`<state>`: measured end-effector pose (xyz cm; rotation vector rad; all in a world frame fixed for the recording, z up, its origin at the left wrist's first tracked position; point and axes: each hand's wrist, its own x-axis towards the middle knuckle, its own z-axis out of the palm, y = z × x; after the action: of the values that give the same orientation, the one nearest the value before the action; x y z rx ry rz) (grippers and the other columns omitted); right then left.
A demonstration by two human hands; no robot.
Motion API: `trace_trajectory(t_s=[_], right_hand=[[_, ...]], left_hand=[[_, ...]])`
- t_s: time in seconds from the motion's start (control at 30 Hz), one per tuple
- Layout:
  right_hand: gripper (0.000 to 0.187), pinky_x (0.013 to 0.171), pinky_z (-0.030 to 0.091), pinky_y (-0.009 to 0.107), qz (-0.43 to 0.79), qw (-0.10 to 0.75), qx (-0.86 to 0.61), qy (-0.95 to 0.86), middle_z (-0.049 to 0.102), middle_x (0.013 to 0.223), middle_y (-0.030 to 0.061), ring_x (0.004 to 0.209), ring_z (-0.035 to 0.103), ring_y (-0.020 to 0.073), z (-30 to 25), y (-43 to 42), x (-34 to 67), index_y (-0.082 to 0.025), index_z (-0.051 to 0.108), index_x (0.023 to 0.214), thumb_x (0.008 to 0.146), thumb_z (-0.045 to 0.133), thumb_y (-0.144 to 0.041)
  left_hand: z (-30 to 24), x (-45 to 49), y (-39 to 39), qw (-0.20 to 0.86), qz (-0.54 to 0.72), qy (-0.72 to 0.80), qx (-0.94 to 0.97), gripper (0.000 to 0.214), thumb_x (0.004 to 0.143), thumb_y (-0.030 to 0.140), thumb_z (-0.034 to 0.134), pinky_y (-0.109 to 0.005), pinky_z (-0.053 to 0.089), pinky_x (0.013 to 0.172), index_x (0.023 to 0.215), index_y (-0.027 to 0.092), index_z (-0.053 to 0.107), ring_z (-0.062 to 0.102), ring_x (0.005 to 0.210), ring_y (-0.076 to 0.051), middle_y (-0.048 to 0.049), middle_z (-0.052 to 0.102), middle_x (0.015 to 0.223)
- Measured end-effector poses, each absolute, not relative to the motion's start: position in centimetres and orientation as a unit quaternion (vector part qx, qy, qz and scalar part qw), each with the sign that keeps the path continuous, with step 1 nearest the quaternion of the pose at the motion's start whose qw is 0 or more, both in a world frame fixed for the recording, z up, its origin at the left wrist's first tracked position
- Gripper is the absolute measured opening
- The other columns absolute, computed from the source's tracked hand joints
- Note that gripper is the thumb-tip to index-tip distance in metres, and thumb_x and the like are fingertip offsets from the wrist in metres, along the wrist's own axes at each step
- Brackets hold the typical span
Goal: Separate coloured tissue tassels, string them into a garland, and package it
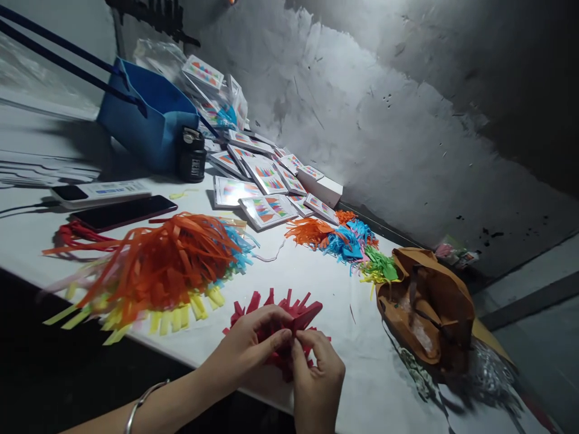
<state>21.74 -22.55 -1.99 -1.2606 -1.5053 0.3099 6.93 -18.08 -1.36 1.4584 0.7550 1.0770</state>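
Low in the middle, a dark red fringed paper tassel (289,307) is spread over the white table edge, its cut strips fanning out around my fingers. My left hand (253,340), with a silver bangle on the wrist, pinches the twisted part of the tassel. Close against it, my right hand (316,367) pinches the same part from the right, fingertips nearly meeting the left thumb. The exact spot they grip is partly hidden by the fingers. To the left lies a pile of orange tassels (176,259) over yellow tassels (167,316).
At the back stand a blue bag (140,126), a black bottle (192,155) and several flat packets (266,172). A phone (124,213) and a white device (102,191) lie at left. Blue tassels (344,241), green tassels (380,263) and a brown bag (425,307) are at right.
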Motion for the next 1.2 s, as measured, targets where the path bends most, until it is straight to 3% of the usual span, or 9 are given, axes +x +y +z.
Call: trace_trajectory(t_s=[0.1, 0.27, 0.4, 0.5, 0.63, 0.77, 0.97, 1.2], right_hand=[[0.013, 0.050, 0.052, 0.023, 0.197, 0.564, -0.539, -0.594, 0.068, 0.072, 0.0016, 0.062, 0.065, 0.0164, -1.4, -22.7, 21.8, -0.022, 0.069, 0.075, 0.087, 0.064, -0.024], [0.009, 0.065, 0.055, 0.025, 0.237, 0.542, -0.550, -0.589, 0.072, 0.078, 0.0013, 0.072, 0.068, 0.0174, -1.4, -22.5, 22.5, -0.023, 0.071, 0.079, 0.086, 0.067, -0.024], [0.015, 0.075, 0.054, 0.031, 0.054, 0.544, -0.534, -0.644, 0.070, 0.093, 0.0044, 0.083, 0.066, 0.0198, -2.0, -22.7, 22.6, -0.024, 0.065, 0.102, 0.093, 0.055, -0.018], [0.026, 0.083, 0.051, 0.040, -0.067, 0.486, -0.495, -0.717, 0.067, 0.103, 0.0085, 0.094, 0.063, 0.0238, -2.0, -23.1, 22.0, -0.025, 0.063, 0.108, 0.093, 0.047, -0.011], [0.026, 0.096, 0.044, 0.051, -0.123, 0.450, -0.530, -0.708, 0.065, 0.104, 0.0111, 0.097, 0.061, 0.0271, -2.0, -23.3, 21.5, -0.022, 0.059, 0.118, 0.093, 0.054, -0.015], [0.022, 0.105, 0.034, 0.050, -0.122, 0.436, -0.529, -0.718, 0.066, 0.096, 0.0051, 0.087, 0.063, 0.0204, -2.6, -23.1, 21.9, -0.022, 0.061, 0.106, 0.093, 0.052, -0.007], [0.020, 0.094, 0.039, 0.042, 0.003, 0.491, -0.542, -0.683, 0.064, 0.082, -0.0010, 0.081, 0.061, 0.0197, -2.0, -22.9, 22.2, -0.025, 0.059, 0.083, 0.092, 0.052, -0.009], [0.026, 0.084, 0.041, 0.036, 0.121, 0.540, -0.538, -0.636, 0.056, 0.069, -0.0036, 0.073, 0.056, 0.0184, -1.4, -22.5, 22.3, -0.024, 0.052, 0.065, 0.085, 0.064, -0.013]], left_hand=[[-0.9, 7.0, -18.1, 0.548, 0.455, 0.312, 0.629, 0.028, 0.090, 0.044, 0.062, -0.026, 0.052, 0.067, 0.095, 0.017, 0.067, 0.065, 0.078, -0.020, -0.0045, 0.070, 0.085], [-0.3, 6.8, -17.9, 0.526, 0.452, 0.330, 0.640, 0.028, 0.091, 0.042, 0.060, -0.025, 0.050, 0.067, 0.085, 0.017, 0.070, 0.063, 0.076, -0.019, -0.0035, 0.070, 0.080], [-0.6, 7.0, -17.9, 0.562, 0.455, 0.329, 0.607, 0.028, 0.090, 0.044, 0.061, -0.025, 0.051, 0.066, 0.087, 0.017, 0.070, 0.063, 0.076, -0.019, -0.0035, 0.071, 0.081], [-0.9, 7.2, -17.9, 0.560, 0.456, 0.335, 0.605, 0.028, 0.090, 0.044, 0.062, -0.026, 0.051, 0.068, 0.088, 0.017, 0.070, 0.064, 0.077, -0.020, -0.0035, 0.072, 0.082], [-1.0, 7.3, -18.1, 0.542, 0.457, 0.344, 0.615, 0.027, 0.092, 0.042, 0.059, -0.029, 0.052, 0.078, 0.093, 0.017, 0.071, 0.066, 0.086, -0.022, -0.0050, 0.074, 0.089], [-1.0, 7.4, -18.4, 0.540, 0.451, 0.338, 0.625, 0.029, 0.093, 0.042, 0.056, -0.029, 0.052, 0.076, 0.095, 0.017, 0.071, 0.067, 0.085, -0.022, -0.0060, 0.073, 0.090], [-1.4, 7.5, -18.2, 0.540, 0.456, 0.313, 0.635, 0.022, 0.094, 0.036, 0.058, -0.030, 0.052, 0.081, 0.098, 0.018, 0.070, 0.067, 0.090, -0.022, -0.0062, 0.072, 0.094], [-1.7, 7.3, -18.1, 0.533, 0.449, 0.304, 0.649, 0.022, 0.092, 0.036, 0.061, -0.031, 0.052, 0.082, 0.102, 0.018, 0.069, 0.066, 0.095, -0.023, -0.0078, 0.071, 0.100]])
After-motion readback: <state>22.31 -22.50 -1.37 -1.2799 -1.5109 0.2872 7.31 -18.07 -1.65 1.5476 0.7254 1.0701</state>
